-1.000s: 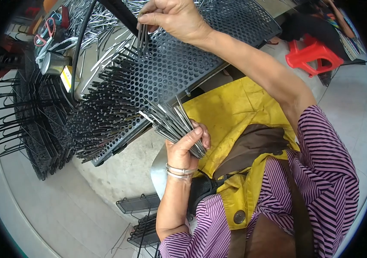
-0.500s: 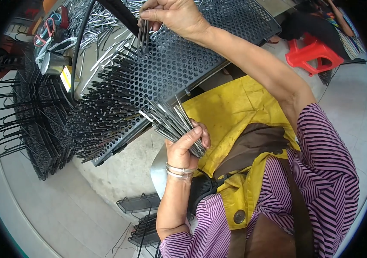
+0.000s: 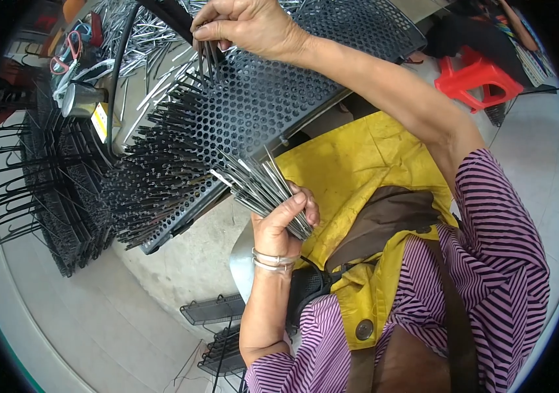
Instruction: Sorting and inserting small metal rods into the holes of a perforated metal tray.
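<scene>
A thick bundle of thin grey metal rods (image 3: 260, 187) is gripped in my left hand (image 3: 282, 223), held in front of the near edge of a black perforated tray (image 3: 260, 108). My right hand (image 3: 246, 29) reaches over the tray's far side, its thumb and fingers pinched on a few similar rods (image 3: 206, 57) that point downward. Their lower ends are by the standing rods, and I cannot tell whether they sit in holes. Many dark rods (image 3: 161, 160) stand packed in the tray's left part; the holes to the right show bare.
Loose silvery rods (image 3: 138, 39) lie heaped on the table behind the tray. At the left are a metal cup (image 3: 83, 98), a yellow-and-white box (image 3: 100, 121), pink-handled scissors (image 3: 73, 46) and black racks with hooks (image 3: 63, 190). A red plastic stool (image 3: 479, 78) stands at the right.
My right hand has shifted a little left with its rods, toward the standing ones. My left hand with the bundle is almost unmoved.
</scene>
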A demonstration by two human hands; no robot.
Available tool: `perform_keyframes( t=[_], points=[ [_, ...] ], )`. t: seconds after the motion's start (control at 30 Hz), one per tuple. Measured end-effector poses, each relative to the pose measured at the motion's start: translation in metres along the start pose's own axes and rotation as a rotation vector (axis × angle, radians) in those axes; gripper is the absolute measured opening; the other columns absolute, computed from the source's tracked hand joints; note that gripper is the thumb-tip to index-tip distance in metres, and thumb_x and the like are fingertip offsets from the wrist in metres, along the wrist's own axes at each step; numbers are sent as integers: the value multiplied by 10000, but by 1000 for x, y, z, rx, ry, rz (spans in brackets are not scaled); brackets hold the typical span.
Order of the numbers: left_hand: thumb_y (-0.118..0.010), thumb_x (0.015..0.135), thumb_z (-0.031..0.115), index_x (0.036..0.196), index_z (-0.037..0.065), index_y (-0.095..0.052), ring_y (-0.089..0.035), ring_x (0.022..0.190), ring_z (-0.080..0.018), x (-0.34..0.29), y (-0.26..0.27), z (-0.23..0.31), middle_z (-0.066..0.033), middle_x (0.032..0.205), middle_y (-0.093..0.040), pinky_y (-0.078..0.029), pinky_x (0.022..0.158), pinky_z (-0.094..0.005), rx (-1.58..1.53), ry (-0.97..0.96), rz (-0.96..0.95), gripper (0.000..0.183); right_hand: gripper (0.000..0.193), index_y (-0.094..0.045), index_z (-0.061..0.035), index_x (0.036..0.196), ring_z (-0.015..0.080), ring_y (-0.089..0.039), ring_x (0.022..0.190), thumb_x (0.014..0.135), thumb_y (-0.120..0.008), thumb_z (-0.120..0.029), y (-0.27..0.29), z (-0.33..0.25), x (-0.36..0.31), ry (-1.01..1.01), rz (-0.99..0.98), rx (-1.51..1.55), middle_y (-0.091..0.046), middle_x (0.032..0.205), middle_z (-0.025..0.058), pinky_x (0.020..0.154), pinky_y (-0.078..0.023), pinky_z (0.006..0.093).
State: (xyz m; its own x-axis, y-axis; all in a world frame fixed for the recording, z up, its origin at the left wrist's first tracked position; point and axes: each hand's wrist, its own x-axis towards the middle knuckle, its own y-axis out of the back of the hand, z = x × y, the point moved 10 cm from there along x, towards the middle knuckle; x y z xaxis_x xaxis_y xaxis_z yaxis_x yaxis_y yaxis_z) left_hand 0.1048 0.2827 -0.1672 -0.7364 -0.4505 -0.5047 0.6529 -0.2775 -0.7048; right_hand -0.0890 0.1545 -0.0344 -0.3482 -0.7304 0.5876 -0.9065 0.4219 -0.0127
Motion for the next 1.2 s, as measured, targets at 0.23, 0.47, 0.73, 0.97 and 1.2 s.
perform_keyframes(
  t=[0.23, 0.47, 0.73, 0.97, 1.2],
  points=[
    [-570, 754, 59, 853, 38, -507, -478, 523, -174, -1, -2, 0, -99, 695, -527, -390, 470, -312, 92, -2, -21, 119, 62, -644, -36, 791, 68, -559, 542, 773, -610, -84, -10, 5, -13, 4, -59, -128, -612, 646, 20, 503, -464, 181],
    [-602, 711, 2, 844, 2, -526, -514, 517, -214, -1, 1, 1, -133, 684, -546, -418, 454, -312, 8, -2, 9, 153, 112, -622, -23, 691, 207, -587, 531, 729, -617, -128, -36, -31, -11, 195, -78, -517, -576, 565, 122, 533, -479, 309],
    [-596, 712, -2, 850, 10, -537, -512, 510, -214, -2, 3, 0, -138, 691, -552, -418, 448, -314, -7, -2, -3, 150, 111, -586, 24, 623, 262, -577, 531, 704, -586, -52, -62, -17, 6, -72, -288, -684, -548, 544, 155, 536, -446, 363],
    [-596, 711, -2, 848, 3, -533, -513, 504, -211, -1, 1, 2, -137, 686, -552, -416, 442, -312, 13, -17, 4, 151, 85, -583, -18, 657, 280, -573, 539, 718, -557, -71, -59, -24, -6, 81, -256, -808, -535, 552, 161, 536, -444, 375],
    [-605, 707, 4, 848, -7, -520, -509, 496, -209, -1, -2, 2, -138, 669, -543, -414, 439, -309, 45, -24, -9, 165, 87, -582, -11, 687, 275, -578, 569, 718, -567, -91, -65, -17, -6, 29, -327, -785, -544, 573, 152, 548, -443, 377]
  ],
)
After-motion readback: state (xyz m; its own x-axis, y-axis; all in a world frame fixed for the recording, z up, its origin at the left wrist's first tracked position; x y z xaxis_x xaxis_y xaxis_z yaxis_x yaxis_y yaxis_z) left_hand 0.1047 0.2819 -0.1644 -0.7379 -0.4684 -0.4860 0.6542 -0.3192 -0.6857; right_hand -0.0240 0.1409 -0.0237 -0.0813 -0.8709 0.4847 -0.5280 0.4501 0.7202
